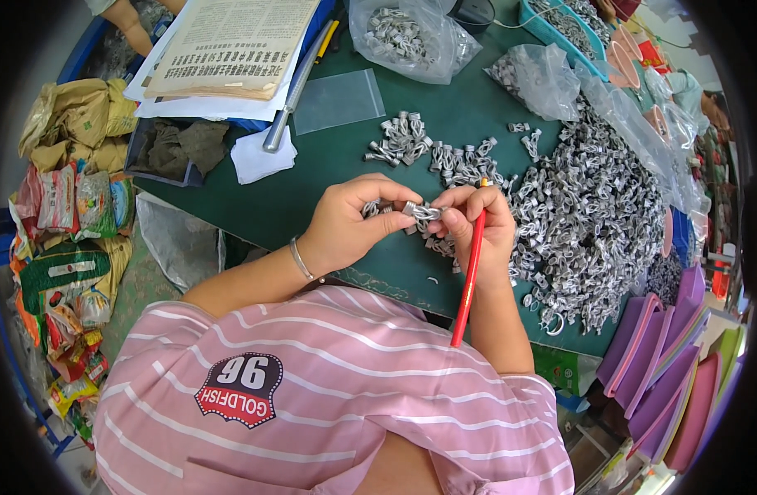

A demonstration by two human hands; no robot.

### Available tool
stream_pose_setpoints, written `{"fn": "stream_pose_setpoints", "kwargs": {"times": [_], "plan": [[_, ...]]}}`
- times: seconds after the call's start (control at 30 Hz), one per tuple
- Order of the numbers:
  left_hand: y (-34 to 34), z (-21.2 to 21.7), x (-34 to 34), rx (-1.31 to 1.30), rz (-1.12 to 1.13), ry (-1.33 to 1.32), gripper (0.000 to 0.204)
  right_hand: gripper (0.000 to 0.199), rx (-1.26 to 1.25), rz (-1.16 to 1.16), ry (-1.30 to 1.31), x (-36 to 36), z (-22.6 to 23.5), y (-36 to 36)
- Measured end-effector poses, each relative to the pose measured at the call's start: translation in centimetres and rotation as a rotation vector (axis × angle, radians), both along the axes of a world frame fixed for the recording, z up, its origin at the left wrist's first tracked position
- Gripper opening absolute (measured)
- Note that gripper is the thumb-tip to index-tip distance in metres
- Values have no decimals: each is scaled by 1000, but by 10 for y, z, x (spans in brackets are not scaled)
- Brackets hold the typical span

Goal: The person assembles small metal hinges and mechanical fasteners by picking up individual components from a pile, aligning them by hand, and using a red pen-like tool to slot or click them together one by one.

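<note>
My left hand (pixel 351 216) is closed, thumb and forefinger pinching small grey looped pieces with ribbed ends (pixel 424 217). Opposite it, my right hand (pixel 487 231) grips the same pieces in its fingertips. A slim red pencil (pixel 470 285) also rests in my right hand, slanting down toward my shirt. More grey pieces show behind the left fingers, partly hidden. Just beyond my hands lie two loose groups of similar pieces, one at the left (pixel 400 139) and one at the right (pixel 469 163). A large heap of them (pixel 593 219) spreads to the right.
On the green table (pixel 337 169) lie a flat clear bag (pixel 339 101), white paper slips (pixel 263 155) and a printed book (pixel 230 49). Bags of grey pieces (pixel 411 41) stand at the back. Purple bins (pixel 650 363) crowd the right; sacks (pixel 69 272) fill the left floor.
</note>
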State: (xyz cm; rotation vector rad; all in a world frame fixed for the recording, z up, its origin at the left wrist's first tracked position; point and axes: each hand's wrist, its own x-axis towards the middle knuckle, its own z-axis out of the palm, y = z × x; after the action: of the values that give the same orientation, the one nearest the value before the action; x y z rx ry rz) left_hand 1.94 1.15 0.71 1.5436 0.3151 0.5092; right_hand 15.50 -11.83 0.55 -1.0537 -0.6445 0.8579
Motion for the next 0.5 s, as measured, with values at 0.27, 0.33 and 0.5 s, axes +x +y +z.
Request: {"fn": "stream_pose_setpoints", "kwargs": {"times": [0.27, 0.33, 0.5], "plan": [[-5, 5, -3, 21, -25, -87, 19, 29, 173, -121, -207, -10, -12, 0], [-7, 5, -5, -8, -29, -80, 18, 32, 193, -171, -253, -15, -6, 0], [-12, -1, -10, -701, -115, -3, 20, 41, 266, -235, -639, -24, 9, 0]]}}
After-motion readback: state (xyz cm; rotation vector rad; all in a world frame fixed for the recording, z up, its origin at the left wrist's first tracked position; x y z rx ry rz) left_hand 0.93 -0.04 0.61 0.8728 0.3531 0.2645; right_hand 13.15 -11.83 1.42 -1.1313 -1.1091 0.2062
